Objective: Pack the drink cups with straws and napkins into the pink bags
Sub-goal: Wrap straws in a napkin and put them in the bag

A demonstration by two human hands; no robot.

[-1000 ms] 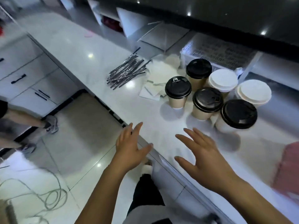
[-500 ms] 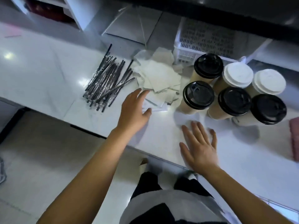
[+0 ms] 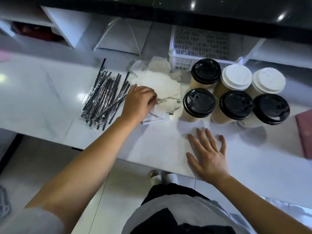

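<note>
Left hand (image 3: 138,103) curled on loose pile of white paper napkins (image 3: 160,86), pinching edge; several sheets likely to lift together. Right hand (image 3: 208,155) open, flat on white counter (image 3: 42,92), holding nothing. Six lidded paper cups (image 3: 236,98) far right, crowded, easily toppled. Pink bag (image 3: 304,132) at right edge. Wrapped black straws (image 3: 104,95) left, touching nothing.

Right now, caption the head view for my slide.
Left hand grasps napkins beside straws; right hand open near six lidded cups.
</note>
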